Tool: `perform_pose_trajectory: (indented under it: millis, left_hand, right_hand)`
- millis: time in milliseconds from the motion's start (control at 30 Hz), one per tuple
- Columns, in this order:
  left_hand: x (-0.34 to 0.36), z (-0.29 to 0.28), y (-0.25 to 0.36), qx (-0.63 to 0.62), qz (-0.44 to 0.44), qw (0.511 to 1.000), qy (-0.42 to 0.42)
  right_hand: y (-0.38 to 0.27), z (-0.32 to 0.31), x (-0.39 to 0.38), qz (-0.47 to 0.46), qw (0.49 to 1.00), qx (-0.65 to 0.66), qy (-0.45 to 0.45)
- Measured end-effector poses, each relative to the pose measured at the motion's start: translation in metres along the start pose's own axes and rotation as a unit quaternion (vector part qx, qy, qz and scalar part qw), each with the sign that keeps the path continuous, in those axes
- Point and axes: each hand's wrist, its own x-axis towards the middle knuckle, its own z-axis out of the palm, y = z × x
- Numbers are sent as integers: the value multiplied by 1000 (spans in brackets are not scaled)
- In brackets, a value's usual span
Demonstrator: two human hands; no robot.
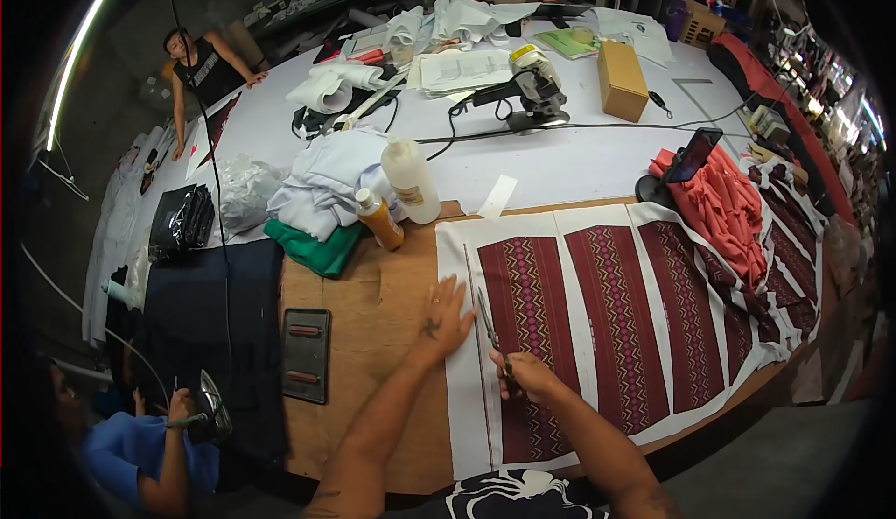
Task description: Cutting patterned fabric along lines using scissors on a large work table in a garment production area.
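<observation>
A white fabric sheet (569, 216) printed with maroon patterned panels (602, 332) lies over the wooden board (364, 295) in front of me. My left hand (443, 323) rests with fingers apart on its white left margin. My right hand (523, 374) is closed on the handles of metal scissors (487, 318), whose blades point away from me along the white strip left of the first maroon panel, beside my left fingertips.
Bottles (411, 183), folded clothes (317, 192), a black plate (305, 356) and dark cloth (205, 314) lie leftward. A cutting machine (537, 99) with cables stands behind. Coral fabric (723, 220) and a mounted phone (695, 155) are rightward. Co-workers (196, 71) are around, one holding an iron (215, 407).
</observation>
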Motion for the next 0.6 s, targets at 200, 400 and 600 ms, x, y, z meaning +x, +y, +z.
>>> perform_pose_trajectory:
  millis: [200, 400, 600]
  left_hand:
    - [-62, -21, 43, 63, -66, 993, -75]
    - [-67, -15, 40, 69, -64, 994, -62]
    - [-66, -19, 43, 80, -73, 992, -67]
  right_hand:
    - [-31, 5, 27, 24, 999, 37, 6]
    - [-60, 7, 69, 9, 999, 42, 31]
    - [-70, 10, 85, -3, 999, 37, 40]
